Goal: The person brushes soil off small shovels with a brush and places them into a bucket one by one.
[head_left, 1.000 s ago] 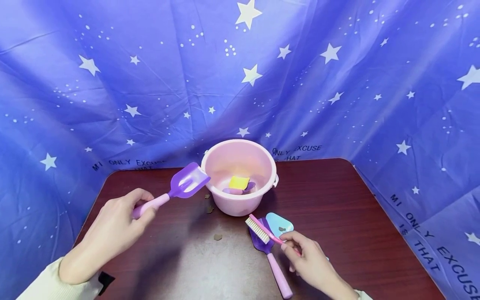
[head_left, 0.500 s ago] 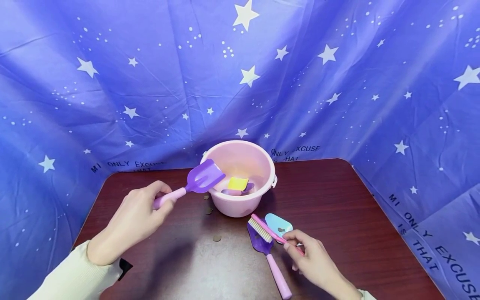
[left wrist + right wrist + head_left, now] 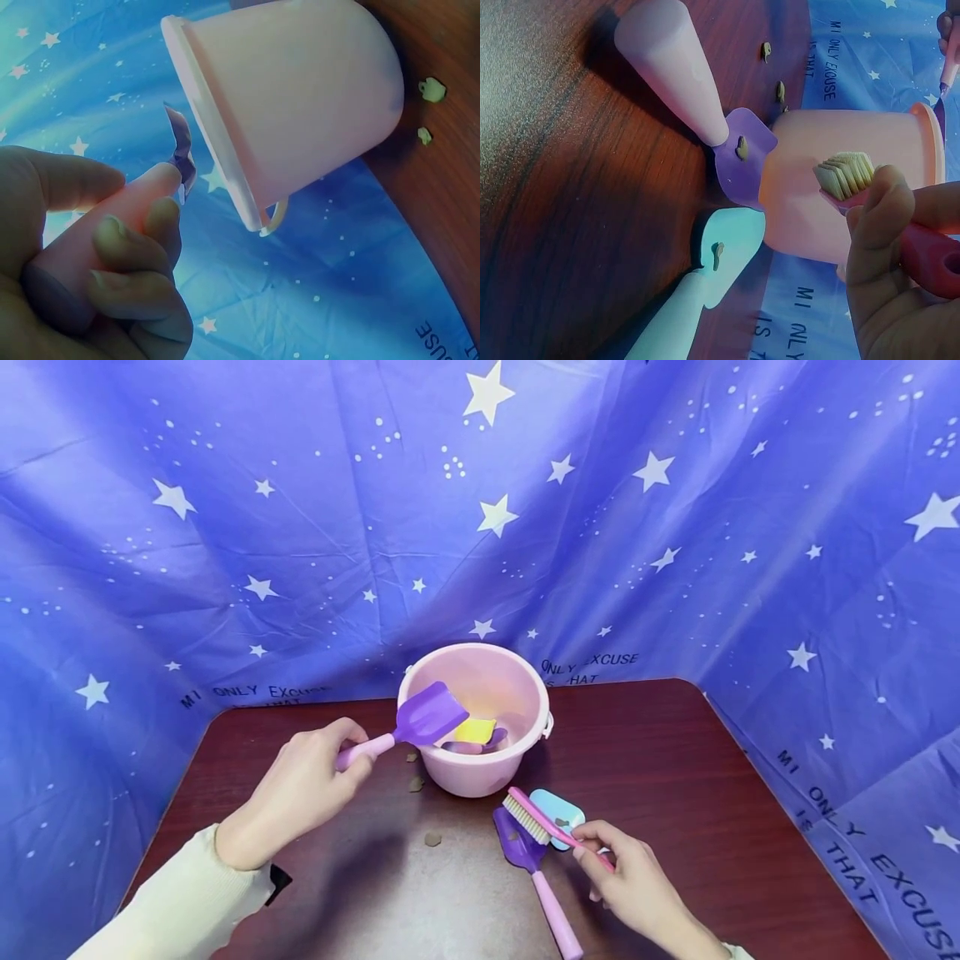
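My left hand [image 3: 307,789] grips the pink handle of a purple toy shovel [image 3: 433,713]. Its blade reaches over the left rim of a pink bucket [image 3: 476,777]. In the left wrist view, fingers wrap the handle [image 3: 97,232], and the blade shows edge-on beside the bucket's rim. My right hand [image 3: 637,877] pinches a pink brush [image 3: 529,814] with pale bristles, held above two shovels on the table. One is a purple shovel [image 3: 557,914] with a pink handle; the other is a light blue shovel [image 3: 553,804]. Each carries a small brown piece, plain in the right wrist view.
Inside the bucket lie a yellow piece [image 3: 476,730] and some purple and pink things. A brown piece [image 3: 432,840] lies on the dark wooden table [image 3: 645,752], with others by the bucket's left side. A blue star-patterned curtain [image 3: 337,527] surrounds the table.
My left hand has moved right with the shovel, bringing the blade from beside the bucket to over its rim and tilting it. My right hand with the brush has shifted only slightly right.
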`<state>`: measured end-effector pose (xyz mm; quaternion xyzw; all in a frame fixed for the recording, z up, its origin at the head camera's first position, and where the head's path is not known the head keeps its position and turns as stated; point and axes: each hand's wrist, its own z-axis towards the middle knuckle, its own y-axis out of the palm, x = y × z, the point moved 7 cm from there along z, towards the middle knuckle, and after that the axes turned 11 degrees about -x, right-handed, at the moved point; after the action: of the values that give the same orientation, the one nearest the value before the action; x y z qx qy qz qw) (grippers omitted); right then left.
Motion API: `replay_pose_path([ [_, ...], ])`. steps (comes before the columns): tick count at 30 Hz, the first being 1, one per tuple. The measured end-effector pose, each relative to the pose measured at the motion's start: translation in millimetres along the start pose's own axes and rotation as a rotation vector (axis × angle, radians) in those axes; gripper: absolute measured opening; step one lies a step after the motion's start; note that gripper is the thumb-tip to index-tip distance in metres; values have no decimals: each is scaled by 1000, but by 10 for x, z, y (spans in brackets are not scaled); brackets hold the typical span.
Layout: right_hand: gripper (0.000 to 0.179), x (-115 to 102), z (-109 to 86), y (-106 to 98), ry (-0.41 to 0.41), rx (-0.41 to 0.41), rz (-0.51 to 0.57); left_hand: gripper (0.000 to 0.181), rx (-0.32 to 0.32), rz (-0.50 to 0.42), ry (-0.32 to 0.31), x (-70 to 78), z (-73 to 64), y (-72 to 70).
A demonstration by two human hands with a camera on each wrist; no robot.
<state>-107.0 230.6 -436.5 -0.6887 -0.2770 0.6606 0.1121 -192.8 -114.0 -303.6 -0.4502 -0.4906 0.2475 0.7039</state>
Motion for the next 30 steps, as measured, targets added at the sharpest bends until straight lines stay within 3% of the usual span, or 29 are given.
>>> replay_pose_path([
  [14,12,-4,-8,8,-3,-4,5,9,-58,30,-9,50,278,141],
  [23,11,-5,-9,0,-11,-4,11,21,-124,137,-1,201,563,184],
  [30,10,-6,-3,14,-2,-9,31,15,-184,286,-18,335,759,245],
])
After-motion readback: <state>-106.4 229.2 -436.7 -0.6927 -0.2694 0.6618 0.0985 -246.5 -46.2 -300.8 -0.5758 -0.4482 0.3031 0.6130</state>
